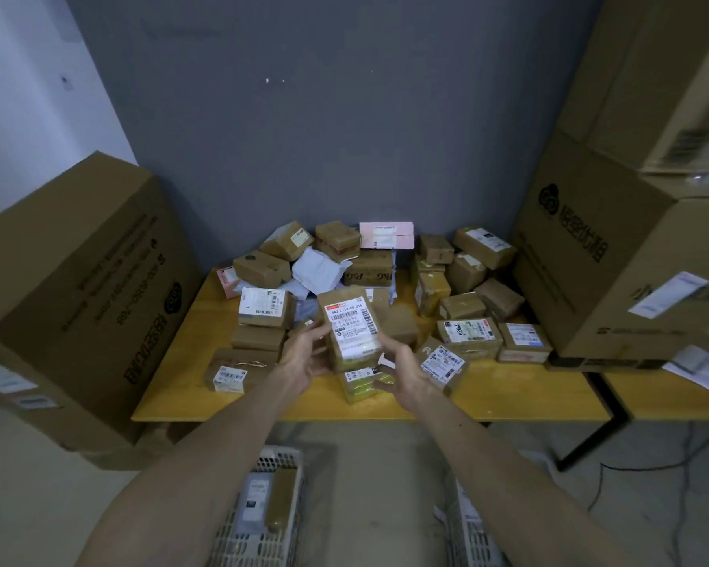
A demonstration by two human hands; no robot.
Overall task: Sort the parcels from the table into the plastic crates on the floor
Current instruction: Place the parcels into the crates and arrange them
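Note:
A brown taped parcel (349, 327) with a white barcode label stands tilted above the yellow table (508, 399), held between both hands. My left hand (303, 358) grips its left edge and my right hand (402, 372) grips its lower right side. Under it lies another labelled parcel (363, 384). Several more brown parcels are piled across the table behind, with a pink one (387, 235) at the back. On the floor below, a white plastic crate (281, 458) holds a grey bag and a brown parcel; a second crate (467, 538) shows beside my right forearm.
A large cardboard carton (78, 296) leans at the table's left end. Stacked big cartons (614, 239) fill the right side. A black table leg (590, 439) and cables (647, 468) are on the floor at right. A grey wall stands behind.

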